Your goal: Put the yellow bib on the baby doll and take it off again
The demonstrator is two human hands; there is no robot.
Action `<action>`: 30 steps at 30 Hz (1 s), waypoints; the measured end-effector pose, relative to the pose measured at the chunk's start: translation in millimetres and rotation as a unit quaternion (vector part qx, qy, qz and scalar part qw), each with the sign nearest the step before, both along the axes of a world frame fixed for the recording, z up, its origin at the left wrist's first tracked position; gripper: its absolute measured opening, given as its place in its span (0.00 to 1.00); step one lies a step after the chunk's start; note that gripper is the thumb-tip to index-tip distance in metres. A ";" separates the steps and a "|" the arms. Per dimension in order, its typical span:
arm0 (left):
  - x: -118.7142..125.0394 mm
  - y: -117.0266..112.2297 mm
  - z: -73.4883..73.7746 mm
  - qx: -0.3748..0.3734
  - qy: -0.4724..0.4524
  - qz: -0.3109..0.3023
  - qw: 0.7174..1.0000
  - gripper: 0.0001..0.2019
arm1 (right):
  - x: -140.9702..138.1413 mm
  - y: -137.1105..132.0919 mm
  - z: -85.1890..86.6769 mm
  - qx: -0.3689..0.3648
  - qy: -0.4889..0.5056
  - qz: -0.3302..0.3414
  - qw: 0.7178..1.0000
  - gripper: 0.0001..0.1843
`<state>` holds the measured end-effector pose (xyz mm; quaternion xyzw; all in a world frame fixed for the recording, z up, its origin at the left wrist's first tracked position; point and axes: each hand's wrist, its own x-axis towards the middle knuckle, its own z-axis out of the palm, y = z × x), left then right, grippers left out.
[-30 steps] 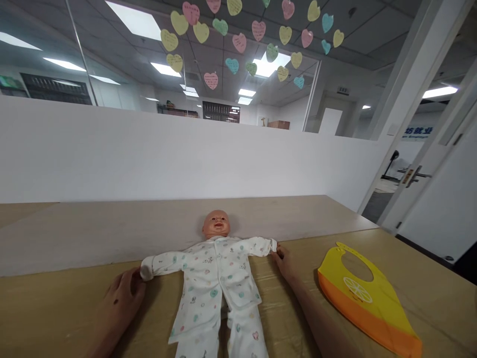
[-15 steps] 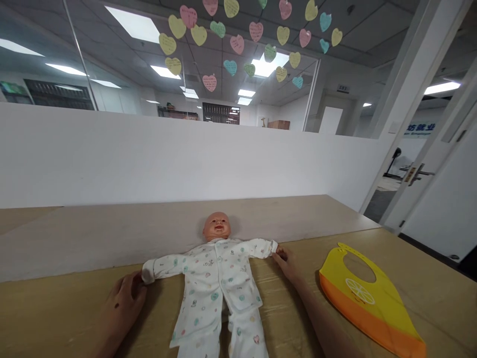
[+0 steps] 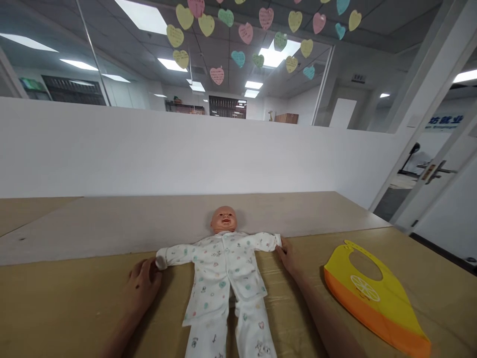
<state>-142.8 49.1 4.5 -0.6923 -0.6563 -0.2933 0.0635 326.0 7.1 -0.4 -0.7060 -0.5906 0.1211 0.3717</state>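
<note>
A baby doll (image 3: 224, 220) lies on its back with its arms spread wide. It wears a white pyjama top (image 3: 218, 271) printed with small coloured figures, and matching trousers (image 3: 255, 330) that run out of the frame at the bottom. My left hand (image 3: 144, 286) is closed at the cuff of the sleeve on the left, its fingertips partly hidden. At the opposite cuff, my right hand (image 3: 287, 257) pinches the sleeve end. The doll's own hands are hidden by the cuffs and my fingers.
A yellow and orange bib (image 3: 389, 298) lies flat on the wooden table (image 3: 55, 308), right of my right forearm. Behind the table stands a white partition (image 3: 194, 154) with glass above and heart-shaped notes. A door (image 3: 443, 184) stands at the far right.
The camera view has shifted, so the doll, the bib and both hands appear slightly further right. My hands stay at the two cuffs, and the doll's pose looks nearly the same.
</note>
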 end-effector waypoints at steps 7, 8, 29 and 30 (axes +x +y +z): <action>8.9 -9.5 15.5 -0.023 0.016 0.007 1.000 0.18 | -5.5 -24.2 13.1 -0.025 0.031 -0.050 0.998 0.33; 9.1 -9.4 15.7 -0.027 0.014 0.008 1.000 0.18 | -5.0 -30.7 13.2 -0.022 0.019 -0.062 0.998 0.33; 5.1 1.1 5.0 -0.040 0.019 0.017 0.999 0.19 | 270.3 -75.1 48.9 -0.206 -0.115 -0.349 0.907 0.16; 5.1 0.8 4.8 -0.033 0.032 0.016 0.999 0.18 | 274.7 -63.7 47.4 -0.202 -0.118 -0.343 0.910 0.15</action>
